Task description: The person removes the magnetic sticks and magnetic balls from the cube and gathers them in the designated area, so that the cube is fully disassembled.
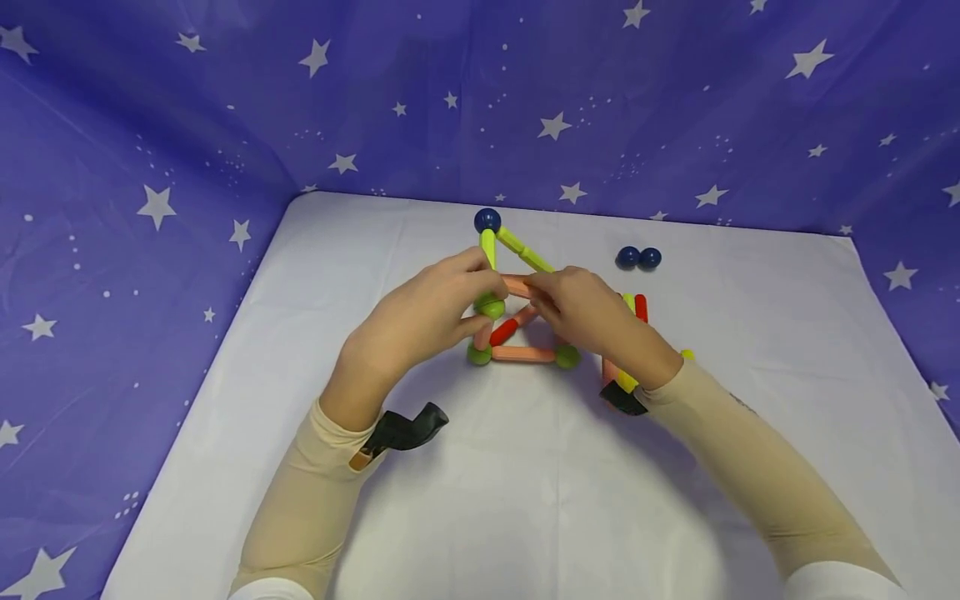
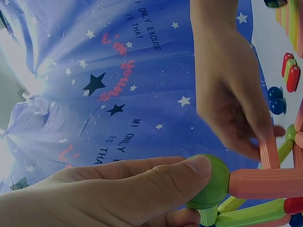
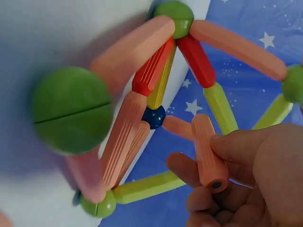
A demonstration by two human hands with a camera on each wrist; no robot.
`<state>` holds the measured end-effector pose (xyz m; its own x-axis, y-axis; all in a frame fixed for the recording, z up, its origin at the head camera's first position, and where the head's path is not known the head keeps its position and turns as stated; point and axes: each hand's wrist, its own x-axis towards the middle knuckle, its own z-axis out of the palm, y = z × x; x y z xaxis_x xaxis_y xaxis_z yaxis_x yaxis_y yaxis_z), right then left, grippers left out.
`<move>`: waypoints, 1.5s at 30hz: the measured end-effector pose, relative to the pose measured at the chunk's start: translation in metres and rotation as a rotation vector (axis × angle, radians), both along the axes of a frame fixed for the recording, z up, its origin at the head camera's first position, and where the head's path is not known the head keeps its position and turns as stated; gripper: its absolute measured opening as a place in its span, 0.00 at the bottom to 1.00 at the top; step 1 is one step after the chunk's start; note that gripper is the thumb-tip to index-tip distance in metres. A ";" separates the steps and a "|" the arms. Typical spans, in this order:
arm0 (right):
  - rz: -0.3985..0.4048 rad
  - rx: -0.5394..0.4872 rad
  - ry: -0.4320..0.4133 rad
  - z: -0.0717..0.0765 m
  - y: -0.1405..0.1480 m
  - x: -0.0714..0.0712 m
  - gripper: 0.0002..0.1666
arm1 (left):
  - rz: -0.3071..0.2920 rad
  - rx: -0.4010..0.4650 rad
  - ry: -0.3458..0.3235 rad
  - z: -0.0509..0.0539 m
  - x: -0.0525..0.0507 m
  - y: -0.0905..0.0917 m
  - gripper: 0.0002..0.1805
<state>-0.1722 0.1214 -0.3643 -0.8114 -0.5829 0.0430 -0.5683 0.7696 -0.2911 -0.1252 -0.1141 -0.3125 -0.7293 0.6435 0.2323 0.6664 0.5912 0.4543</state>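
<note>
In the head view the left hand (image 1: 431, 312) holds a green ball (image 1: 491, 307) at an upper corner of a frame of sticks and balls. Its thumb presses that green ball (image 2: 210, 181) in the left wrist view, where a salmon stick (image 2: 265, 183) meets the ball. The right hand (image 1: 592, 312) pinches a loose-ended salmon stick (image 3: 208, 153) between thumb and fingers, its near end touching no ball in the right wrist view. A dark blue ball (image 1: 487, 221) tops the yellow-green sticks (image 1: 525, 248). Green balls (image 1: 567, 357) mark the lower corners.
Two dark blue balls (image 1: 639, 258) lie at the back right. Red, yellow and salmon sticks (image 1: 641, 308) lie partly under the right forearm. A starry blue cloth (image 1: 450, 100) hangs behind the white table (image 1: 480, 500).
</note>
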 end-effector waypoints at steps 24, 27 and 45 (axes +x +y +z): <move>-0.678 0.048 -0.263 -0.032 0.188 0.063 0.26 | 0.023 -0.028 -0.035 0.001 0.001 0.003 0.13; -0.671 0.079 -0.369 -0.036 0.200 0.070 0.28 | 0.026 -0.036 -0.038 0.001 0.001 0.003 0.12; -0.641 0.042 -0.510 -0.044 0.203 0.075 0.35 | 0.031 -0.060 -0.024 0.001 0.001 0.003 0.13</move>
